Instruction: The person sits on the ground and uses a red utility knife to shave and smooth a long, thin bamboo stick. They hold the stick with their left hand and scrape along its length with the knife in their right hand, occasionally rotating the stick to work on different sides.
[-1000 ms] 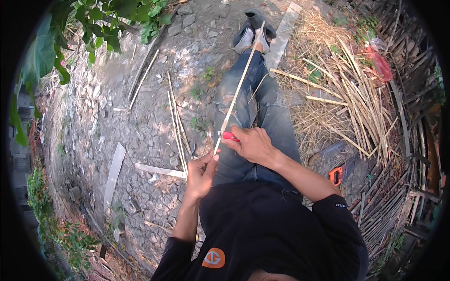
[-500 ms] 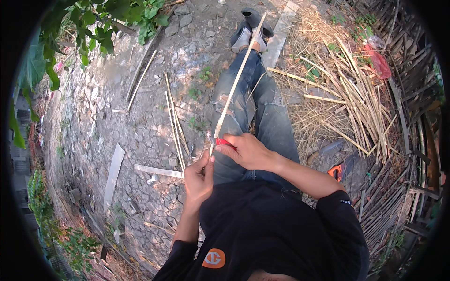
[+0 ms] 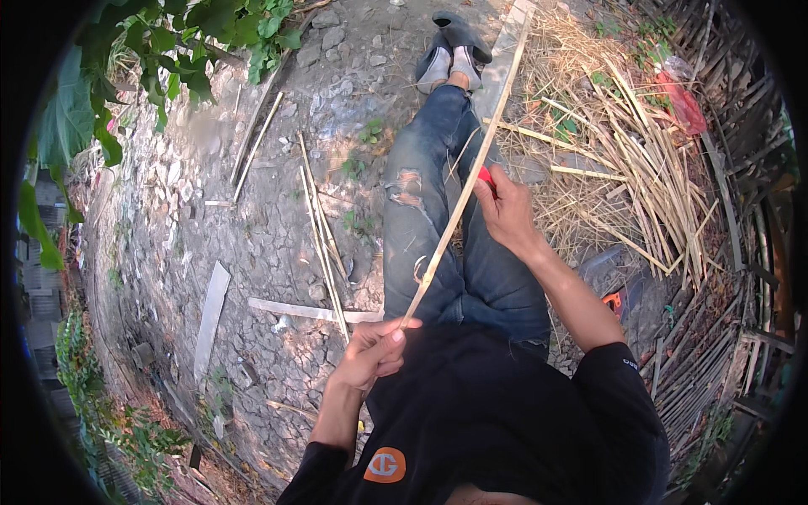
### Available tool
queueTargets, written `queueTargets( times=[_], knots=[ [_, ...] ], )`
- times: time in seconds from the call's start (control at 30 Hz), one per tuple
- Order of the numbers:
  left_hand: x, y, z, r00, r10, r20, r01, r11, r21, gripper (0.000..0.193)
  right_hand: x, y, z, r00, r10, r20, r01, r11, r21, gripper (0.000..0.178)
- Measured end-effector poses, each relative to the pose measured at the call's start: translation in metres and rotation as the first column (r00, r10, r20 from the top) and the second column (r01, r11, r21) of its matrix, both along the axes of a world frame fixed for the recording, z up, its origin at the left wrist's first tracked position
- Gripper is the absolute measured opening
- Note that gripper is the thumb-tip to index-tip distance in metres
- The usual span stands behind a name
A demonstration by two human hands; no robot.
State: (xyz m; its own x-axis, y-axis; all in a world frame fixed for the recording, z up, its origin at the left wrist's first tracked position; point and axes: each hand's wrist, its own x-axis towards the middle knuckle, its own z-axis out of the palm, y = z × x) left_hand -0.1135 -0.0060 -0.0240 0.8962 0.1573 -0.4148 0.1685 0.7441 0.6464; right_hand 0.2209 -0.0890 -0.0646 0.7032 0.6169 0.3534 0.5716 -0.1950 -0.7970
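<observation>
While the left hand [image 3: 369, 353], just past six o'clock from the middle of the view, pinches the near end of a long pale stick [image 3: 459, 206] between thumb and forefinger, the right hand [image 3: 509, 210] is at two o'clock, closed around a small red thing [image 3: 485, 177] that its fingers mostly hide. The stick slants from the left hand up toward one o'clock, over the jeans [image 3: 421, 227], and passes just beside the right hand; whether they touch I cannot tell. A thin curl [image 3: 418, 269] stands off the stick's side near the left hand. Just past twelve o'clock, the dark shoes [image 3: 463, 34] rest together at the end of the outstretched legs, with a grey board [image 3: 507, 38] near them. A loose pile of sticks [image 3: 652, 168] lies over straw [image 3: 547, 93] between two and three o'clock, and a saw's orange handle [image 3: 614, 300] shows between three and four. At eight o'clock, a flat pale slat [image 3: 210, 320] lies on cracked soil [image 3: 269, 244].
</observation>
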Motion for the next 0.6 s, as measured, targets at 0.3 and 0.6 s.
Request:
queueTargets(
  times=[0.3, 0.6],
  knots=[
    [0.052, 0.019, -0.011, 0.961, 0.271, -0.050, -0.140, 0.635, 0.760, 0.036, -0.026, -0.016, 0.028, 0.991, 0.126, -0.034, -0.121, 0.985, 0.121, 0.028],
    [0.070, -0.001, -0.002, 0.923, 0.375, -0.088, -0.106, 0.465, 0.879, 0.032, -0.052, 0.007, 0.012, 0.899, 0.265, 0.349, -0.354, 0.909, 0.220, 0.039]
  ],
)
